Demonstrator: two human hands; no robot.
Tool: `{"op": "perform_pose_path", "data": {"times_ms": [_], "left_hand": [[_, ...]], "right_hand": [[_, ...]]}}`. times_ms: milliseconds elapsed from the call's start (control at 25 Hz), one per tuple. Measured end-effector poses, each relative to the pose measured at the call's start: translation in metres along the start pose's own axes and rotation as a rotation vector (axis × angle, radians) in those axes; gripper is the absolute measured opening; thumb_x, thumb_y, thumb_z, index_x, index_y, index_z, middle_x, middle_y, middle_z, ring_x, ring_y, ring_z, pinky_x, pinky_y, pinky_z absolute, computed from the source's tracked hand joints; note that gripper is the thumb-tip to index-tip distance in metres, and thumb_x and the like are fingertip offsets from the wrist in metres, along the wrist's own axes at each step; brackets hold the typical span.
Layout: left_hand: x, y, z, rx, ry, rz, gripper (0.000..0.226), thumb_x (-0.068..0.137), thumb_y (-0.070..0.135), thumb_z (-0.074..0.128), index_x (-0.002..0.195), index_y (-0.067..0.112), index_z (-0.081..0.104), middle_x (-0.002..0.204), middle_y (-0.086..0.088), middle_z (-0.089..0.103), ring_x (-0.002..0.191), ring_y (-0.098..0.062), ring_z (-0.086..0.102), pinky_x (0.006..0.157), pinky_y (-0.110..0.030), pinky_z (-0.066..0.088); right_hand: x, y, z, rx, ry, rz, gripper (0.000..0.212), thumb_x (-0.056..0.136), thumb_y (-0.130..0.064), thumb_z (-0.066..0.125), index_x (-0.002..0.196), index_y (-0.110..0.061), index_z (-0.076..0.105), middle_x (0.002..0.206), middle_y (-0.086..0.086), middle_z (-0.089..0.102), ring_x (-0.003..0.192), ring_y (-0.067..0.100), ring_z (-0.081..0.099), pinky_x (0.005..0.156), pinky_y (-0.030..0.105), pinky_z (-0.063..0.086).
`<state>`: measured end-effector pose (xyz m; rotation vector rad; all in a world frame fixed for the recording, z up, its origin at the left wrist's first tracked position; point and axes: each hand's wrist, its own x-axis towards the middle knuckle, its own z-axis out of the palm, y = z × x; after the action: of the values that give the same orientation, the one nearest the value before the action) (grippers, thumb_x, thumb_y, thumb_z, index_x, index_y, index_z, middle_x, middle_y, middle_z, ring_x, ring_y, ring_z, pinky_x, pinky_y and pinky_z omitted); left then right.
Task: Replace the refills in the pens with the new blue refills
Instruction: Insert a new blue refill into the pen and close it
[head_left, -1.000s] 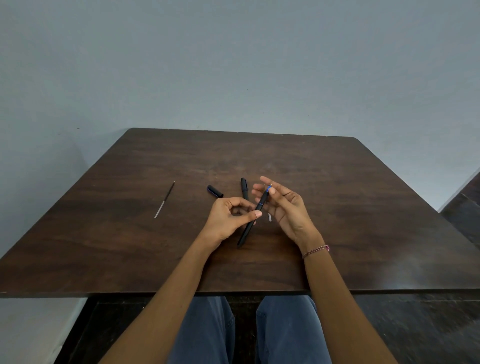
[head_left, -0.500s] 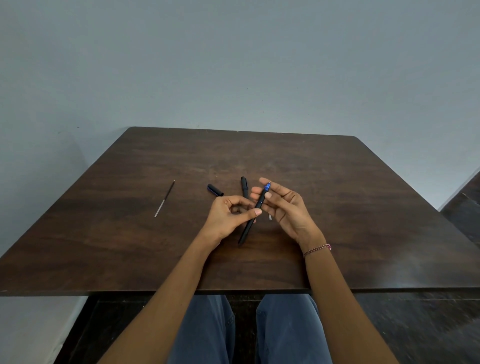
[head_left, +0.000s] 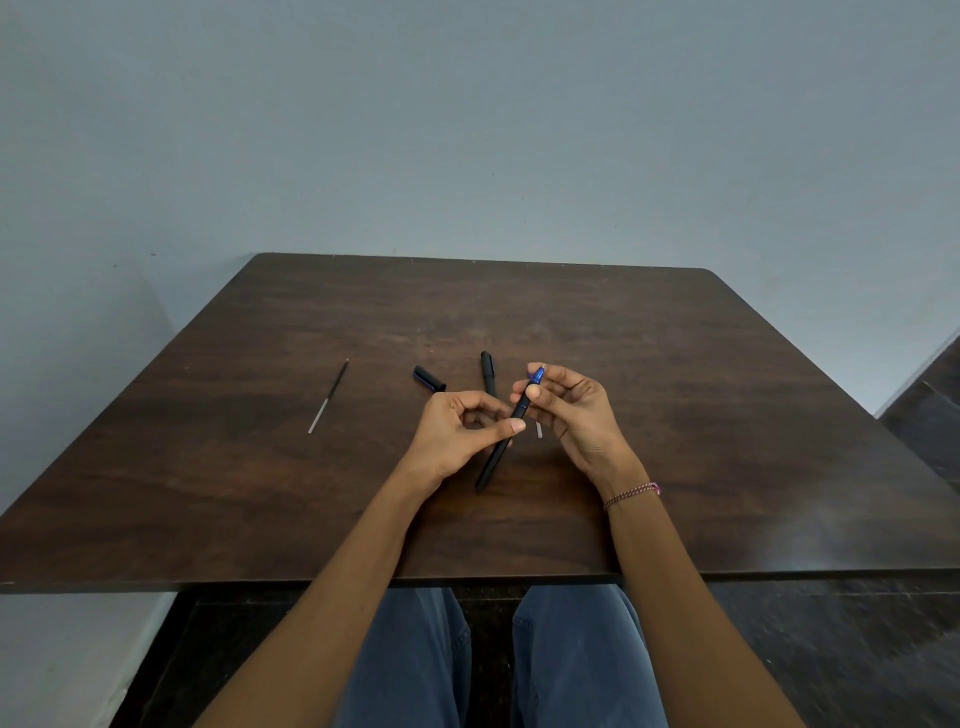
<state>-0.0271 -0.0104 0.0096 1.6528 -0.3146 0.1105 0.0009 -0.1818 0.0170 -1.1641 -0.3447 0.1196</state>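
Observation:
A black pen (head_left: 497, 453) with a blue tip section is held tilted above the dark wooden table (head_left: 727, 415). My left hand (head_left: 457, 434) pinches its barrel near the middle. My right hand (head_left: 574, 410) grips the blue tip end between thumb and fingers. A second black pen (head_left: 487, 371) lies behind my hands, partly hidden. A black pen cap (head_left: 429, 378) rests to the left of it. A thin refill (head_left: 328, 396), dark at the far end and pale at the near end, lies further left. A small pale piece (head_left: 538, 429) shows between my hands.
The table's near edge (head_left: 311, 584) runs above my knees. A pale blue wall stands behind the far edge. My right wrist wears a beaded bracelet (head_left: 631, 493).
My right hand's fingers have curled in tighter on the blue tip and shifted slightly. The left hand holds the barrel in the same place.

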Motion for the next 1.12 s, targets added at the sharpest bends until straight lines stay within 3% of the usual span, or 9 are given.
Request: {"op": "perform_pose_path", "data": {"times_ms": [280, 400, 520, 600, 720, 800, 920, 960, 1120], "left_hand": [[0.001, -0.004, 0.000, -0.029, -0.006, -0.030, 0.011, 0.072, 0.017, 0.080, 0.081, 0.018, 0.073, 0.073, -0.002, 0.073, 0.068, -0.018, 0.071, 0.060, -0.020, 0.053], [0.001, -0.004, -0.001, -0.064, 0.012, -0.030, 0.010, 0.073, 0.014, 0.079, 0.082, 0.015, 0.073, 0.071, -0.003, 0.073, 0.066, -0.017, 0.070, 0.056, -0.020, 0.052], [0.003, -0.002, -0.003, -0.156, 0.091, -0.055, 0.007, 0.076, 0.011, 0.076, 0.081, 0.013, 0.071, 0.067, -0.001, 0.072, 0.063, -0.013, 0.069, 0.054, -0.018, 0.050], [0.005, -0.002, -0.005, -0.212, 0.165, -0.072, 0.006, 0.078, 0.010, 0.074, 0.081, 0.013, 0.070, 0.067, 0.001, 0.072, 0.063, -0.011, 0.069, 0.054, -0.019, 0.051], [0.007, -0.002, -0.009, -0.245, 0.279, -0.061, 0.004, 0.082, 0.010, 0.071, 0.082, 0.013, 0.068, 0.067, 0.006, 0.072, 0.064, -0.007, 0.068, 0.055, -0.019, 0.052], [0.007, -0.002, -0.012, -0.303, 0.406, -0.057, 0.006, 0.083, 0.010, 0.070, 0.080, 0.014, 0.067, 0.062, 0.005, 0.070, 0.061, -0.006, 0.066, 0.054, -0.018, 0.051], [0.009, -0.003, -0.017, -0.431, 0.571, -0.085, 0.004, 0.083, 0.010, 0.069, 0.083, 0.008, 0.066, 0.065, 0.001, 0.068, 0.062, -0.009, 0.065, 0.056, -0.020, 0.051], [0.010, -0.004, -0.017, -0.454, 0.594, -0.091, 0.006, 0.084, 0.010, 0.069, 0.085, 0.005, 0.066, 0.067, -0.001, 0.068, 0.064, -0.011, 0.065, 0.057, -0.021, 0.052], [0.011, -0.003, -0.018, -0.472, 0.614, -0.109, 0.005, 0.084, 0.009, 0.069, 0.085, 0.006, 0.066, 0.072, -0.004, 0.068, 0.064, -0.008, 0.066, 0.055, -0.021, 0.053]], "right_hand": [[0.000, 0.000, 0.003, -0.043, 0.031, -0.018, 0.027, 0.071, -0.009, 0.070, 0.097, -0.012, 0.066, 0.080, 0.003, 0.075, 0.077, 0.013, 0.072, 0.075, 0.025, 0.058], [-0.001, 0.000, 0.004, -0.034, -0.028, -0.006, 0.026, 0.080, -0.013, 0.063, 0.105, -0.012, 0.065, 0.089, 0.004, 0.075, 0.087, 0.016, 0.071, 0.080, 0.028, 0.057], [0.006, -0.006, 0.008, 0.025, -0.050, 0.031, 0.028, 0.090, -0.024, 0.053, 0.112, -0.013, 0.066, 0.102, 0.007, 0.074, 0.100, 0.018, 0.069, 0.083, 0.027, 0.055], [0.021, -0.011, 0.014, -0.037, 0.015, 0.007, 0.025, 0.093, -0.022, 0.053, 0.112, -0.012, 0.067, 0.098, 0.003, 0.075, 0.095, 0.015, 0.070, 0.081, 0.024, 0.056], [0.051, -0.013, 0.030, -0.413, 0.076, -0.012, 0.028, 0.091, -0.013, 0.060, 0.118, -0.006, 0.063, 0.101, 0.008, 0.072, 0.093, 0.016, 0.070, 0.085, 0.026, 0.056], [0.067, -0.007, 0.047, -0.693, 0.003, -0.015, 0.030, 0.088, -0.010, 0.065, 0.118, -0.006, 0.064, 0.106, 0.011, 0.071, 0.097, 0.020, 0.068, 0.088, 0.025, 0.053], [0.086, 0.007, 0.070, -1.035, -0.083, -0.032, 0.030, 0.085, -0.006, 0.066, 0.116, -0.005, 0.066, 0.103, 0.008, 0.071, 0.096, 0.021, 0.068, 0.074, 0.004, 0.045], [0.091, 0.012, 0.076, -1.132, -0.101, -0.017, 0.030, 0.086, -0.005, 0.065, 0.116, -0.004, 0.065, 0.104, 0.009, 0.071, 0.097, 0.021, 0.067, 0.071, 0.003, 0.043], [0.109, 0.023, 0.088, -1.538, -0.300, 0.124, 0.023, 0.092, -0.006, 0.055, 0.112, 0.000, 0.064, 0.108, 0.015, 0.068, 0.100, 0.028, 0.064, 0.086, 0.031, 0.051]]}}
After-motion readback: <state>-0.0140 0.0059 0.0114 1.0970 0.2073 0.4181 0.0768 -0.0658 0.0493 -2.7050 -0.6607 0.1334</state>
